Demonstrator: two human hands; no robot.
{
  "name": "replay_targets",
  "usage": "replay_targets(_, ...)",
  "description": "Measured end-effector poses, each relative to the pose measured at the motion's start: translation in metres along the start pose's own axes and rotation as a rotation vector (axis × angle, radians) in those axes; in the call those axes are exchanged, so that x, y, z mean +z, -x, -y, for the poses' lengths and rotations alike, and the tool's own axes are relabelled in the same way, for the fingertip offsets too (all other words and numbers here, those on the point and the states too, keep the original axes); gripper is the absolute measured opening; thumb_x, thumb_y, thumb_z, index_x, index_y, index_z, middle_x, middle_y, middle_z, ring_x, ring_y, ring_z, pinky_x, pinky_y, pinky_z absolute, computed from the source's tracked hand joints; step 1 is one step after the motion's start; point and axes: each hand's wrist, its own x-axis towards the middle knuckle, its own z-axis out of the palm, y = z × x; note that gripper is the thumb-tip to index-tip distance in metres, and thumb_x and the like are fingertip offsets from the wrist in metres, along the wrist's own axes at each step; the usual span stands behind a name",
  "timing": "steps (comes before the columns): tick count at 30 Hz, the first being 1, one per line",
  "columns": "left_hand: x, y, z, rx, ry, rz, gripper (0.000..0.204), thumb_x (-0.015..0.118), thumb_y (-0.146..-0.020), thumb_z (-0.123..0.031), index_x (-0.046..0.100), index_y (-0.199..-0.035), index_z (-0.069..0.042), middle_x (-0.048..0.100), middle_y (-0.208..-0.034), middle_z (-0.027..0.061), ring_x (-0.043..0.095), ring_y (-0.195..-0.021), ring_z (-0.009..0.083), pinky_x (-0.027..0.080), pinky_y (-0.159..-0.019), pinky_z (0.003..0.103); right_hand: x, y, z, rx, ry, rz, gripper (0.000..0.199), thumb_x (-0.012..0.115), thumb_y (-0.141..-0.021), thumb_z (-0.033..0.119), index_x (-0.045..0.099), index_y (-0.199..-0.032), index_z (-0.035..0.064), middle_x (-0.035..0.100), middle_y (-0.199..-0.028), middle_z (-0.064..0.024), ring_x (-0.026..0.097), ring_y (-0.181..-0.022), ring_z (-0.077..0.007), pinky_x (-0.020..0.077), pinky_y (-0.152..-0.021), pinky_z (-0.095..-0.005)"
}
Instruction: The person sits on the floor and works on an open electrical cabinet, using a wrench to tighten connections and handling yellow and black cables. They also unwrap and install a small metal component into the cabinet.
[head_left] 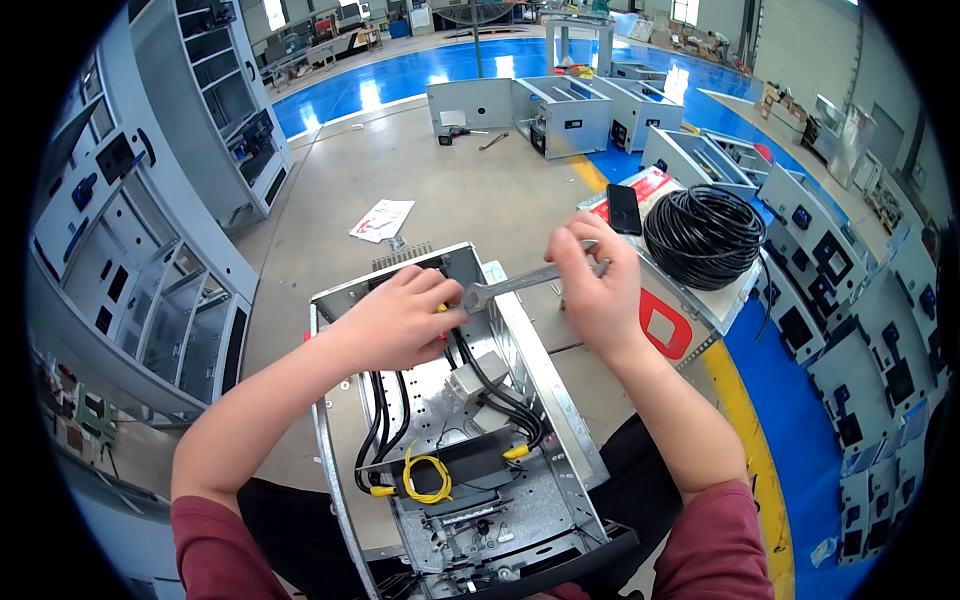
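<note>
Right hand (602,290): gripping silver metal open-ended wrench (528,281). Left hand (398,318): curled near its head, hold indeterminable. Risk: ill-seated wrench could slip, scuffing black round cables (527,424).

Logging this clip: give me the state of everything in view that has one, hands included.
Right hand: closed on the wrench
Wrench: held, head over the metal box
Left hand: fingers bent near the wrench's head, contact unclear
Metal box: open-topped, wiring exposed
Yellow wire: coiled
Black cable: coiled
Phone: lying flat, showing dark
Paper sheet: lying on the floor
</note>
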Motion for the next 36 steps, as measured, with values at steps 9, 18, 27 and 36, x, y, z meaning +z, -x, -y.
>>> replay_targets(9,0.024,-0.037,0.021,0.236,-0.228,0.268,0.025,0.08,-0.076,-0.025,0.085,-0.101,-0.026,0.066,-0.101,-0.0051,0.053,-0.103,0.0171,0.04,-0.095,0.034,-0.057,0.031,-0.035,0.252,-0.317,-0.038,0.033,0.061,-0.1,0.017,0.061,-0.071,-0.0004,0.053,-0.071,-0.0011,0.046,-0.072,-0.0095,0.0354,-0.068,-0.0294)
replay_targets(18,0.025,-0.037,0.024,0.148,-0.348,0.304,0.033,0.078,-0.076,-0.019,0.084,-0.107,-0.025,0.062,-0.103,-0.004,0.052,-0.104,0.018,0.04,-0.099,0.035,-0.049,0.034,-0.036,0.197,-0.288,0.043,0.032,0.061,-0.099,0.017,0.062,-0.072,-0.0001,0.056,-0.069,-0.0043,0.049,-0.075,-0.0132,0.0385,-0.07,-0.0306)
replay_targets(27,-0.005,-0.017,0.013,-0.063,-0.243,0.013,0.024,0.085,-0.076,-0.021,0.065,-0.085,-0.011,0.056,-0.087,0.0033,0.057,-0.092,0.0243,0.046,-0.085,0.038,-0.056,0.026,-0.043,0.468,-0.556,-0.117,0.038,0.059,-0.099,0.026,0.059,-0.069,0.0024,0.052,-0.07,0.002,0.043,-0.072,-0.0075,0.0329,-0.07,-0.0275)
replay_targets(36,0.008,0.002,-0.019,-0.651,0.349,0.445,0.04,0.065,-0.096,-0.025,0.064,-0.125,0.001,0.07,-0.095,0.0195,0.07,-0.092,0.0372,0.057,-0.083,0.046,-0.042,0.022,-0.059,0.579,-0.643,-0.182,0.035,0.062,-0.098,0.025,0.057,-0.069,0.0064,0.052,-0.068,0.0012,0.041,-0.065,-0.0063,0.0281,-0.061,-0.0271)
